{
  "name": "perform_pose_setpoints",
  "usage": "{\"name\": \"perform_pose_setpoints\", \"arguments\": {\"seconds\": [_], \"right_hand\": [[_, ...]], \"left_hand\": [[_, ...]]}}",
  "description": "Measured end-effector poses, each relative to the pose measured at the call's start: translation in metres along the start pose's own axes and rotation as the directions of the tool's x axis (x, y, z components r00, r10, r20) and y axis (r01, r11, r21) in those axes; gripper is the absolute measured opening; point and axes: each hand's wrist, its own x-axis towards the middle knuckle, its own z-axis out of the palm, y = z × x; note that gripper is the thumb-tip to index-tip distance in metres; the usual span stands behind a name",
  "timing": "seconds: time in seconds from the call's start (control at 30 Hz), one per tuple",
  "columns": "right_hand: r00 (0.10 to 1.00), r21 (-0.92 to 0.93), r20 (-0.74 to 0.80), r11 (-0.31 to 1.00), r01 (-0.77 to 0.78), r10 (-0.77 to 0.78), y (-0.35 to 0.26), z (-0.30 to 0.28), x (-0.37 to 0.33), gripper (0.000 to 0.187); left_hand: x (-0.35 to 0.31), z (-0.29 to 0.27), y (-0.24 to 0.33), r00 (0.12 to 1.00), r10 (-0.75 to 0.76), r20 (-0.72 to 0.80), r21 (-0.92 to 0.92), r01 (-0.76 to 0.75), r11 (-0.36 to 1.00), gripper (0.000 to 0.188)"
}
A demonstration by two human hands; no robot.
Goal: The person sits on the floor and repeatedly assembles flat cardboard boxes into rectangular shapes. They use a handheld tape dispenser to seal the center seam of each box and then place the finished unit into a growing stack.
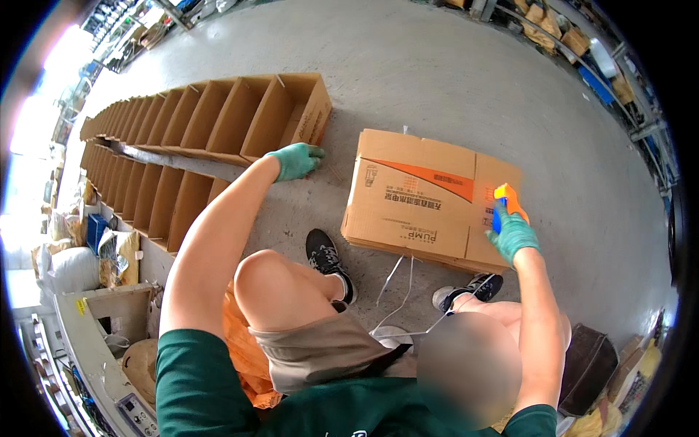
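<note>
A stack of flattened brown cardboard boxes (404,211) with an orange stripe and print lies on the floor before me. In its green glove, my right hand (515,239) grips a small orange, yellow and blue hand tool (512,201) over the stack's right edge. Its exact kind is unclear. My left hand (295,161), gloved too, reaches out with fingers extended and holds nothing. It is close to the near end of a row of open cartons (314,116). Thin white straps (391,280) trail from the stack's near edge toward my feet.
A second row of open cartons (175,207) runs along the left. Beside my left arm stands a pale machine (95,379), with orange sacking (244,349) by my leg. A dark stool-like block (588,370) is at right. Loaded shelves (604,73) line the far right.
</note>
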Motion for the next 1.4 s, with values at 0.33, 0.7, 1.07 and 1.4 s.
{"name": "perform_pose_setpoints", "arguments": {"seconds": [0.33,0.7,1.07,1.4], "right_hand": [[0.950,0.053,-0.310,0.998,-0.036,0.051,0.013,0.070,0.031,0.059],[0.976,0.545,0.031,0.815,-0.197,0.215,0.022,0.098,0.057,0.048],[0.978,0.318,-0.157,0.945,-0.081,0.136,0.027,0.093,0.047,0.039],[0.721,0.213,-0.678,0.901,0.378,-0.143,-0.019,-0.066,-0.031,0.044]], "left_hand": [[0.081,0.122,0.008,0.936,-0.146,-0.321,0.218,0.223,0.950,0.032],[0.036,0.125,0.036,0.866,-0.216,-0.450,-0.437,-0.002,0.900,0.031],[-0.037,0.007,0.055,0.733,-0.028,-0.680,-0.604,-0.538,0.588,0.023],[-0.066,0.003,0.005,0.715,-0.023,-0.698,-0.551,-0.517,0.656,0.026]]}}
